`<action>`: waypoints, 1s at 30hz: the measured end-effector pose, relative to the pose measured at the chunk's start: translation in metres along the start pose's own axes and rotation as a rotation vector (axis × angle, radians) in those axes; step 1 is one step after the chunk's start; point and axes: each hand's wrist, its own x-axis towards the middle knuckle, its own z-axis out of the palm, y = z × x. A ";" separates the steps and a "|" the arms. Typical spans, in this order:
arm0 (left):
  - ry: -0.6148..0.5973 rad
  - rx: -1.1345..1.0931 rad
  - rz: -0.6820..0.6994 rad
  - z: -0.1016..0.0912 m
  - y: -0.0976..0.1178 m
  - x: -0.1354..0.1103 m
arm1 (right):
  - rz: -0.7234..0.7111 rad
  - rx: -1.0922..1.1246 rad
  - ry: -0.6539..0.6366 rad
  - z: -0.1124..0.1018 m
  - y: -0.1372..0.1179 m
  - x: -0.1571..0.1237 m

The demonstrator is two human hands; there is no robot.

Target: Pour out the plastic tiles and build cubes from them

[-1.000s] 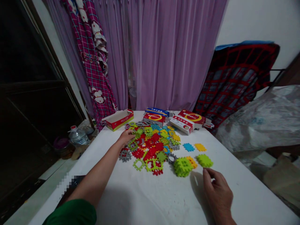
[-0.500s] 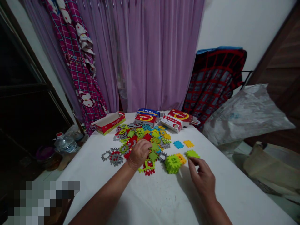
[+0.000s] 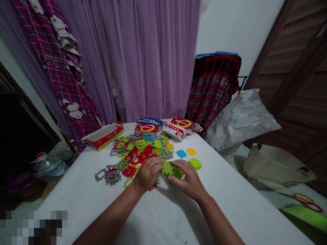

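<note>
My left hand [image 3: 149, 174] pinches a flat green toothed building tile [image 3: 167, 168] at its left edge. Opposite it, my right hand [image 3: 188, 178] is wrapped round a green block built of interlocking tiles [image 3: 178, 173], its thumb in front and its fingers over the top. Tile and block meet between the two hands; whether they are joined I cannot tell. A single lime-green tile [image 3: 195, 163] lies flat just beyond my right hand. Behind my left hand spreads a pile of red, grey, green, yellow and blue tiles [image 3: 143, 149].
At the table's far side are an opened red box [image 3: 107, 139], a blue box [image 3: 149, 121] and several red and white boxes [image 3: 174, 131]. A blue tile [image 3: 181, 153] and a yellow tile [image 3: 191, 151] lie right of the pile. Scissors [image 3: 304, 200] are at the lower right, off the table.
My right hand has left the lone green tile, moved left and gripped the green block. My left hand has brought a green tile against it. The view has turned right.
</note>
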 end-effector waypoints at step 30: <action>0.037 0.380 -0.337 -0.030 -0.046 -0.046 | 1.000 -0.721 0.214 -0.074 0.130 -0.048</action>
